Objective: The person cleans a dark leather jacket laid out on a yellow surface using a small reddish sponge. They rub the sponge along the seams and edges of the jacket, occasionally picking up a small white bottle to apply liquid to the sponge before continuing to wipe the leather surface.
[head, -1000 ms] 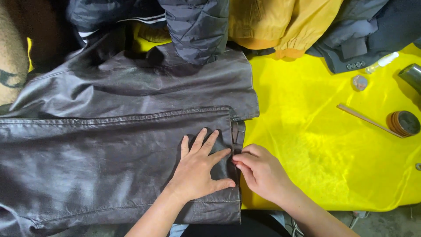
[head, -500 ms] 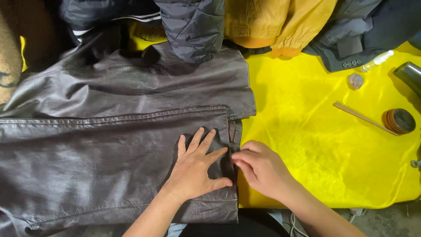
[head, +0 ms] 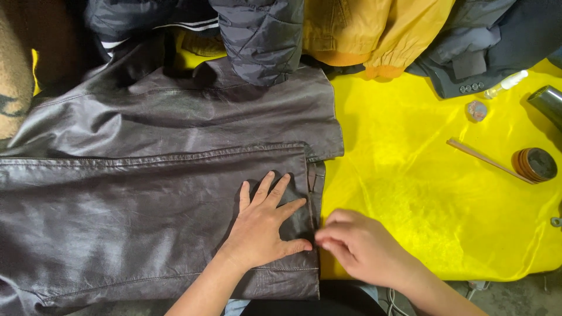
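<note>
Left hand [head: 263, 225] still flat, grip spread on leather jacket [head: 146, 193]; right hand [head: 363, 246] slid lower along hem, grip pinching edge

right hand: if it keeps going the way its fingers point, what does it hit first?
The right hand points left, fingertips at the hem edge of the dark brown leather jacket. Straight on, it would likely meet that edge at once, then the thumb of the left hand lying flat on the jacket.
</note>
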